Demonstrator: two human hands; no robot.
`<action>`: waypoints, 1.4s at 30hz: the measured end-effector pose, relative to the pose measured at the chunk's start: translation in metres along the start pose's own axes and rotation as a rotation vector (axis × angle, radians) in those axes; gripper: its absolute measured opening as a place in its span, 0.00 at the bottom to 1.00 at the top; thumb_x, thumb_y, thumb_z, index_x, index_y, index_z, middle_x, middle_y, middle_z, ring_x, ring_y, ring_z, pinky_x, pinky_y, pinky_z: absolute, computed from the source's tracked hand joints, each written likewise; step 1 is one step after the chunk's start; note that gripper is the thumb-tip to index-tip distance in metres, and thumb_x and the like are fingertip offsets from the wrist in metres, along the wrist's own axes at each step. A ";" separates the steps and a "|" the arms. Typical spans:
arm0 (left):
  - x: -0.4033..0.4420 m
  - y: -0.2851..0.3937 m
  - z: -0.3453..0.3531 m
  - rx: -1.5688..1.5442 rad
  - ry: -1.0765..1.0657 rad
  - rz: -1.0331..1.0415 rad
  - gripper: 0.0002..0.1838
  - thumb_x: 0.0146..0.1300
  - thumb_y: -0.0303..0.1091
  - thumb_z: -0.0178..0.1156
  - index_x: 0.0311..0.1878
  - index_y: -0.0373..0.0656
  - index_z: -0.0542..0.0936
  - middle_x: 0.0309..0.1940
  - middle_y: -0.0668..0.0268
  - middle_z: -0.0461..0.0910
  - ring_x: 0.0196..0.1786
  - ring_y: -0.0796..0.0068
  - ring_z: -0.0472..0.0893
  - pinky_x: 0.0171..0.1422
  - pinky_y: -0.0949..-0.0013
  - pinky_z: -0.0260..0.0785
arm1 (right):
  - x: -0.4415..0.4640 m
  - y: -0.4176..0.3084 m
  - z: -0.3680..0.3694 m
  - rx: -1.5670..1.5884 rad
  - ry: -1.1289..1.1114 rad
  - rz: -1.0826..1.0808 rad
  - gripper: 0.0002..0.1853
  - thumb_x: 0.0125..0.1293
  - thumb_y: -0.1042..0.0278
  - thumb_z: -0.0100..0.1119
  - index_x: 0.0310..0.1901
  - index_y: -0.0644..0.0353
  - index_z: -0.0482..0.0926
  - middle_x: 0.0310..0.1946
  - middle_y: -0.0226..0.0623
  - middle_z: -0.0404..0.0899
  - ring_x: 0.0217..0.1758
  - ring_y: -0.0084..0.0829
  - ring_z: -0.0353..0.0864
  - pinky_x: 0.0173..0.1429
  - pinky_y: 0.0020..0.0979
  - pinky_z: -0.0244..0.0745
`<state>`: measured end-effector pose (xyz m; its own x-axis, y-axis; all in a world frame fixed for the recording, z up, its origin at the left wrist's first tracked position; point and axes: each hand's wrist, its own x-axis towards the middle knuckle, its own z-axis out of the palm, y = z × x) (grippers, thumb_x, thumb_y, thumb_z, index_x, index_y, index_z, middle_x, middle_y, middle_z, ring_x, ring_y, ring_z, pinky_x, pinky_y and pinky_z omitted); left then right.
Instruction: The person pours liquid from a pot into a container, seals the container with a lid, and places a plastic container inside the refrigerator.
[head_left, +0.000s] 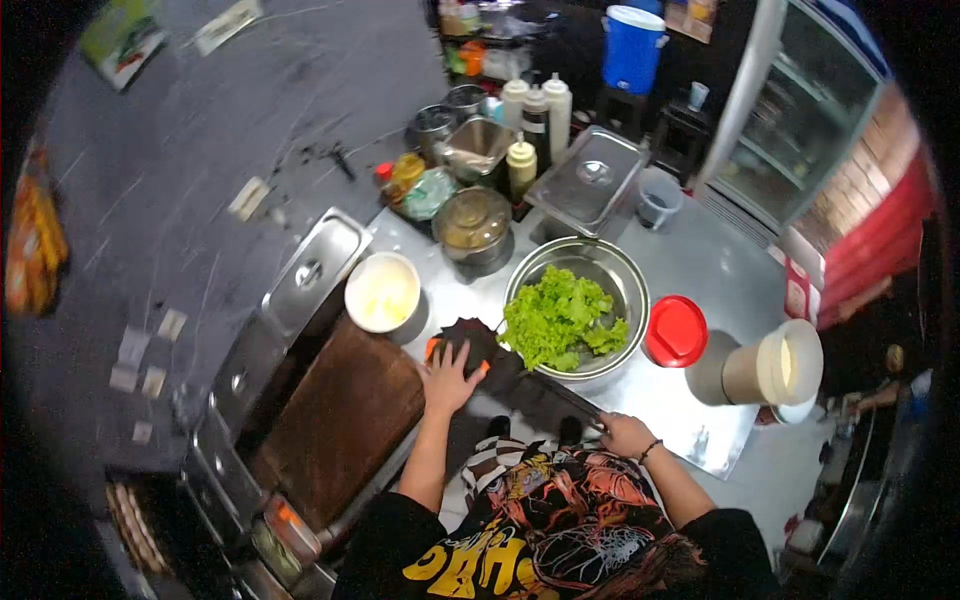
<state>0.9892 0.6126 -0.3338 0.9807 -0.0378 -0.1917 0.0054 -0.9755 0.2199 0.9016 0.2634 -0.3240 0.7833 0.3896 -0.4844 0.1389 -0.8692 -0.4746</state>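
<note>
My left hand [450,380] lies with fingers spread on a dark, crumpled cloth [468,338] with orange patches, at the near edge of the metal counter. A long dark shape runs from the cloth toward my right hand [628,437], whose fingers are closed around its narrow end. Whether that end is cloth or a handle, I cannot tell. Just beyond sits a steel bowl [630,285] with green lettuce [560,318] in it. Left of the bowl, near my left hand, stands a white tub [383,292] with pale contents.
A brown board [345,425] lies left beside steel inset pans [315,270]. Behind the bowl are a lidded pot [473,222], squeeze bottles [535,120] and a steel tray [590,180]. To the right are a red lid [676,331] and a tall beige container [765,370].
</note>
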 end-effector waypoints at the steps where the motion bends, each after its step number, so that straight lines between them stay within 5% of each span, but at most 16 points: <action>1: 0.004 -0.008 0.014 0.127 -0.041 0.043 0.41 0.56 0.64 0.50 0.70 0.60 0.53 0.69 0.56 0.50 0.69 0.47 0.52 0.66 0.33 0.34 | -0.011 -0.005 0.000 0.057 -0.012 0.110 0.18 0.54 0.63 0.55 0.47 0.58 0.71 0.37 0.49 0.78 0.42 0.47 0.77 0.47 0.43 0.72; 4: 0.026 -0.014 0.019 0.211 -0.196 0.019 0.43 0.55 0.68 0.46 0.71 0.65 0.44 0.72 0.56 0.37 0.70 0.42 0.48 0.64 0.28 0.29 | -0.024 -0.005 0.025 0.461 0.192 0.207 0.17 0.54 0.65 0.55 0.47 0.58 0.72 0.32 0.44 0.79 0.39 0.44 0.78 0.44 0.38 0.72; 6: 0.028 -0.017 0.010 0.233 -0.261 0.022 0.43 0.56 0.67 0.46 0.71 0.66 0.44 0.72 0.55 0.37 0.70 0.41 0.46 0.64 0.28 0.29 | -0.028 -0.001 0.044 0.409 0.351 0.342 0.13 0.54 0.69 0.59 0.41 0.63 0.74 0.30 0.41 0.79 0.33 0.36 0.79 0.40 0.32 0.73; 10: 0.048 -0.033 -0.004 0.266 -0.270 0.085 0.39 0.55 0.69 0.44 0.69 0.67 0.53 0.71 0.54 0.43 0.70 0.40 0.45 0.65 0.29 0.31 | -0.025 0.000 0.039 0.478 0.671 0.664 0.11 0.55 0.66 0.58 0.37 0.61 0.75 0.30 0.41 0.79 0.33 0.38 0.79 0.38 0.34 0.73; 14: 0.074 -0.052 -0.024 0.173 -0.334 0.087 0.38 0.54 0.69 0.48 0.67 0.67 0.56 0.69 0.49 0.47 0.69 0.45 0.53 0.65 0.34 0.44 | -0.013 0.073 0.043 0.380 1.050 0.564 0.14 0.58 0.59 0.56 0.37 0.63 0.74 0.25 0.44 0.79 0.25 0.36 0.79 0.33 0.34 0.73; 16: 0.076 -0.055 -0.023 0.166 -0.346 0.072 0.39 0.54 0.65 0.51 0.68 0.65 0.55 0.69 0.48 0.47 0.69 0.45 0.53 0.66 0.37 0.44 | -0.008 0.093 0.010 1.036 1.022 0.810 0.16 0.58 0.59 0.57 0.36 0.66 0.73 0.23 0.42 0.79 0.20 0.30 0.77 0.27 0.31 0.72; 18: 0.068 -0.049 -0.024 0.183 -0.324 0.070 0.41 0.53 0.63 0.54 0.68 0.58 0.56 0.69 0.48 0.46 0.69 0.47 0.53 0.66 0.39 0.45 | 0.002 0.120 0.001 1.110 1.133 0.844 0.17 0.58 0.58 0.57 0.33 0.68 0.74 0.22 0.40 0.78 0.17 0.26 0.75 0.22 0.30 0.69; 19: 0.059 -0.039 -0.031 0.160 -0.224 0.087 0.36 0.53 0.57 0.58 0.62 0.47 0.65 0.67 0.47 0.53 0.65 0.48 0.61 0.65 0.46 0.53 | 0.008 0.132 0.001 1.078 1.135 0.849 0.17 0.58 0.56 0.58 0.31 0.67 0.74 0.22 0.40 0.78 0.17 0.27 0.75 0.22 0.30 0.69; 21: 0.051 -0.033 -0.035 0.058 -0.201 0.131 0.31 0.53 0.53 0.59 0.56 0.44 0.69 0.64 0.46 0.58 0.61 0.49 0.66 0.62 0.50 0.57 | 0.023 0.146 -0.006 1.003 1.105 0.880 0.22 0.57 0.49 0.59 0.27 0.66 0.76 0.22 0.44 0.78 0.21 0.33 0.78 0.27 0.35 0.71; 23: 0.036 -0.018 -0.044 -0.142 -0.174 0.180 0.24 0.54 0.47 0.61 0.47 0.40 0.75 0.54 0.47 0.69 0.52 0.50 0.73 0.54 0.56 0.65 | 0.033 0.142 -0.015 0.750 1.136 0.970 0.27 0.54 0.42 0.58 0.32 0.67 0.76 0.31 0.54 0.79 0.40 0.50 0.78 0.44 0.41 0.71; 27: -0.012 0.039 -0.058 -0.408 -0.285 0.261 0.22 0.54 0.46 0.61 0.47 0.40 0.75 0.42 0.50 0.78 0.45 0.53 0.77 0.47 0.60 0.69 | 0.040 0.149 -0.029 0.608 1.052 1.059 0.20 0.50 0.54 0.57 0.33 0.67 0.78 0.34 0.56 0.78 0.42 0.52 0.77 0.47 0.44 0.72; 34: -0.078 0.205 -0.073 -0.683 -0.642 0.435 0.21 0.58 0.40 0.62 0.52 0.42 0.73 0.44 0.57 0.79 0.49 0.67 0.78 0.52 0.66 0.70 | -0.005 0.153 -0.020 0.850 1.023 0.867 0.14 0.49 0.59 0.57 0.25 0.64 0.73 0.26 0.50 0.78 0.35 0.36 0.81 0.39 0.34 0.75; 37: -0.087 0.245 -0.056 -0.771 -0.642 0.446 0.18 0.59 0.34 0.60 0.51 0.39 0.73 0.45 0.59 0.79 0.49 0.72 0.78 0.52 0.69 0.70 | -0.058 0.139 -0.043 0.999 0.921 0.622 0.12 0.52 0.65 0.62 0.24 0.59 0.67 0.18 0.32 0.71 0.27 0.22 0.74 0.34 0.24 0.72; 39: -0.092 0.264 -0.050 -0.943 -0.629 0.404 0.15 0.60 0.28 0.58 0.50 0.35 0.73 0.45 0.61 0.79 0.47 0.74 0.77 0.50 0.72 0.70 | -0.100 0.127 -0.072 1.174 0.943 0.155 0.14 0.54 0.69 0.65 0.27 0.56 0.64 0.22 0.22 0.63 0.26 0.18 0.66 0.33 0.22 0.68; 41: -0.093 0.277 -0.049 -1.016 -0.643 0.374 0.15 0.61 0.28 0.57 0.51 0.35 0.72 0.45 0.59 0.79 0.47 0.75 0.77 0.50 0.73 0.70 | -0.152 0.098 -0.119 1.293 1.078 -0.189 0.16 0.54 0.67 0.67 0.31 0.57 0.64 0.27 0.21 0.59 0.28 0.14 0.58 0.30 0.19 0.59; 42: -0.090 0.279 -0.044 -1.036 -0.662 0.343 0.16 0.61 0.28 0.57 0.51 0.35 0.72 0.45 0.59 0.78 0.47 0.75 0.77 0.51 0.73 0.69 | -0.183 0.091 -0.136 1.158 1.088 -0.156 0.17 0.52 0.66 0.68 0.29 0.57 0.65 0.32 0.26 0.64 0.30 0.17 0.62 0.32 0.20 0.61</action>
<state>0.9110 0.3533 -0.2131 0.6793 -0.6450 -0.3500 0.2151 -0.2809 0.9353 0.8532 0.0719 -0.1788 0.9163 -0.3850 0.1105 0.1379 0.0443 -0.9895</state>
